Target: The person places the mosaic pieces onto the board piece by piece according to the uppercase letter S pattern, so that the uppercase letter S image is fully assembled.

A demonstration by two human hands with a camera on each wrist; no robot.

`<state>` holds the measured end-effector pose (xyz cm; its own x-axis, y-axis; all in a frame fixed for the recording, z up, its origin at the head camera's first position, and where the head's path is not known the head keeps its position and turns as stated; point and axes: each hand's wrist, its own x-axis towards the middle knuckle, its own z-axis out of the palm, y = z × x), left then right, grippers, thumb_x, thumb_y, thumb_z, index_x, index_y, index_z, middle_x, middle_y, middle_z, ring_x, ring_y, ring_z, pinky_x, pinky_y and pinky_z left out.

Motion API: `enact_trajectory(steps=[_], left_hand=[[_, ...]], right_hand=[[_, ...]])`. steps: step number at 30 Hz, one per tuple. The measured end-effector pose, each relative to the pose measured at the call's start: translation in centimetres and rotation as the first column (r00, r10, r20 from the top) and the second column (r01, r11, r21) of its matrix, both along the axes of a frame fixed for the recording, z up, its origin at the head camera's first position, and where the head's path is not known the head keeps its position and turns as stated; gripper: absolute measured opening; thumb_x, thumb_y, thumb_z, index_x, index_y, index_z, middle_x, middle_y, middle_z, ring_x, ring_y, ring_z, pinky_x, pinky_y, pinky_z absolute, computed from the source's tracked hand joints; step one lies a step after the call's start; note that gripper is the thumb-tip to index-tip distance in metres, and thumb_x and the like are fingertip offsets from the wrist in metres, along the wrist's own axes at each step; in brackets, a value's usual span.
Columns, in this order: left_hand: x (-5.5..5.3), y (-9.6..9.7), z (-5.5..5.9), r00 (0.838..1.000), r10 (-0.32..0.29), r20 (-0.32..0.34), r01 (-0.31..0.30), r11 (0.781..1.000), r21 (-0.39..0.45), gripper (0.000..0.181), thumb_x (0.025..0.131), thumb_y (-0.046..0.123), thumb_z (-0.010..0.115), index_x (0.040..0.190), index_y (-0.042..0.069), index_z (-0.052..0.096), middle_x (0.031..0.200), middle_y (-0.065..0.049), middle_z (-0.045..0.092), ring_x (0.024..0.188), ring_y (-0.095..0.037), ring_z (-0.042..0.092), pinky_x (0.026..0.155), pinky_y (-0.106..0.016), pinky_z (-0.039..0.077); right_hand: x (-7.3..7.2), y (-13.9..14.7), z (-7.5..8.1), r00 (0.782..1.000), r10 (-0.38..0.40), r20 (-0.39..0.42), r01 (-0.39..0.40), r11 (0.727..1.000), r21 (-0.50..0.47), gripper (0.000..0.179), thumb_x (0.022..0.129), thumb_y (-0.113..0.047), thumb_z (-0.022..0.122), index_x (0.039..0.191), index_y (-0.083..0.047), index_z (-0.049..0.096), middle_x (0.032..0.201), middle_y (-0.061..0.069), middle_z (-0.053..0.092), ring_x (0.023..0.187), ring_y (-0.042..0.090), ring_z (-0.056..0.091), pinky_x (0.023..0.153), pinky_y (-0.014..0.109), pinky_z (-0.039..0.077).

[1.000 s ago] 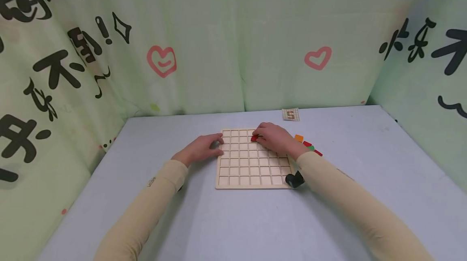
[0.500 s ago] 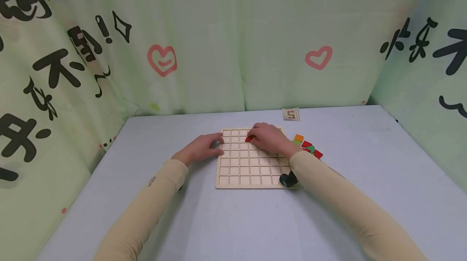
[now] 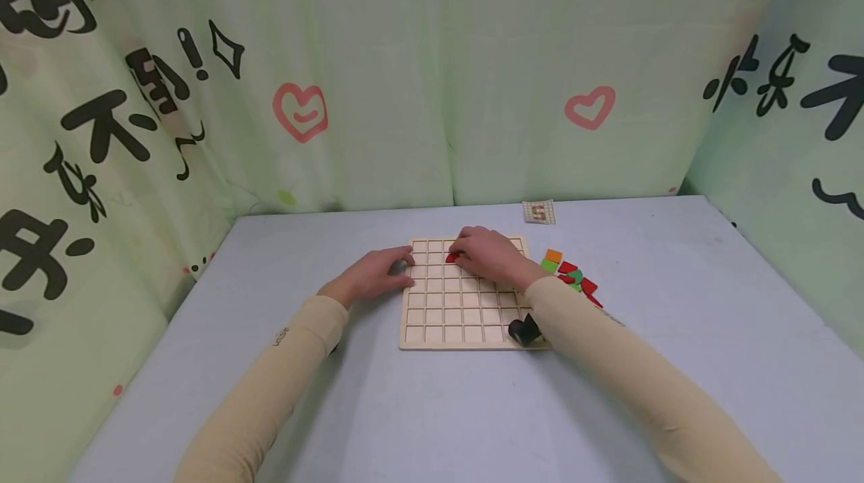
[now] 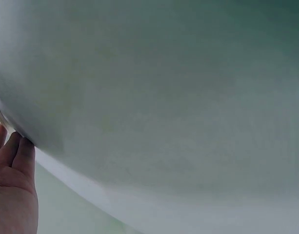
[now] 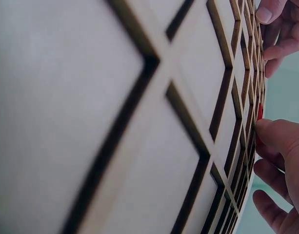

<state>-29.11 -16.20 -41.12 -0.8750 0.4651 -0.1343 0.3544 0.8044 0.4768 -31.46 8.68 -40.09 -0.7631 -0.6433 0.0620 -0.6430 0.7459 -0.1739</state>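
Observation:
My right hand (image 3: 487,254) is over the upper part of a pale wooden grid board (image 3: 470,318). Its thumb and fingers pinch a small red tile (image 3: 451,258) close over the cells. In the right wrist view only a sliver of the red tile (image 5: 260,111) shows beyond the thumb. My left hand (image 3: 370,274) rests at the board's left edge, thumb and fingers spread and touching the rim. The left wrist view catches the left hand's fingers (image 4: 15,153) extended at the board's edge.
Right of the board lie several loose tiles, among them an orange tile (image 3: 553,255), a light green tile (image 3: 549,265) and a red tile (image 3: 589,286). A small patterned card (image 3: 538,211) lies near the back edge of the white table (image 3: 432,408). Printed curtains (image 3: 445,78) enclose it.
My right hand has slid left across the board with the red tile, uncovering more loose tiles on the right. The left hand has stayed at the board's edge.

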Motion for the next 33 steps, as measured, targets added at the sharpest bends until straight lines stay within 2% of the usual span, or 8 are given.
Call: enact_trajectory(steps=[20, 33], left_hand=[[0.03, -0.02, -0.05, 1.000, 0.000, 0.004, 0.000, 1.000, 0.006, 0.035, 0.093, 0.030, 0.069, 0.122, 0.014, 0.058, 0.153, -0.007, 0.041, 0.141, -0.025, 0.036, 0.116, -0.039, 0.031], [0.06, 0.02, 0.07, 1.000, 0.011, 0.009, -0.011, 1.000, -0.009, 0.036, 0.093, 0.032, 0.069, 0.123, 0.015, 0.058, 0.153, -0.005, 0.040, 0.141, -0.024, 0.036, 0.116, -0.038, 0.030]], right_hand=[[-0.29, -0.29, -0.45, 1.000, 0.016, 0.021, -0.015, 1.000, -0.023, 0.025, 0.097, -0.016, 0.062, 0.118, -0.008, 0.071, 0.114, 0.010, 0.063, 0.104, 0.026, 0.060, 0.091, 0.040, 0.052], [-0.10, 0.02, -0.28, 0.999, 0.041, -0.002, -0.041, 0.998, -0.057, 0.022, 0.095, -0.015, 0.064, 0.114, -0.007, 0.072, 0.112, 0.010, 0.064, 0.104, 0.027, 0.060, 0.092, 0.040, 0.052]])
